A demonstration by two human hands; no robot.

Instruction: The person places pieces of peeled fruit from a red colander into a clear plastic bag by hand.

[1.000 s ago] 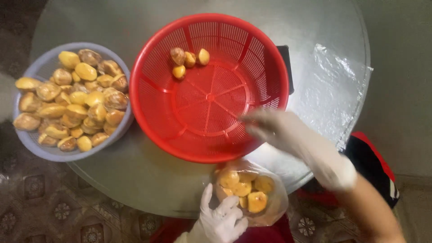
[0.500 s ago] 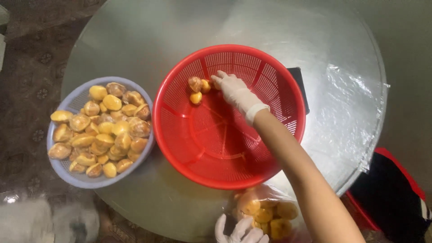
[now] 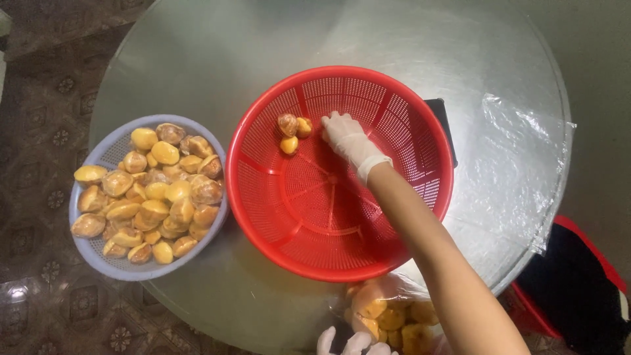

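The right hand, wearing a thin white glove, is reaching into the red basket, a round, perforated plastic bowl with radial ribs. The gloved fingers are lying loosely curled with the tips pointing toward 10 o'clock; they are gripping nothing visible. Just beside the fingertips, at 9 o'clock from the hand, three small fruits are resting on the basket's inner wall: rounded, smooth pieces, yellow to brown.

The left hand, also in a white glove, is showing only its fingertips at the 6 o'clock edge of the view; whether it is clasping anything cannot be told. It is touching a clear plastic bag holding more yellow pieces, thin and crinkled, lying just below the basket rim.

At 9 o'clock from the basket, a pale blue perforated bowl is standing heaped with the same glossy fruits. Both vessels are sitting on a round table with a dull metallic surface; a wrinkled clear film is covering its 3 o'clock side.

Compared with half a second ago, the right hand is lying in the same spot near the three fruits.
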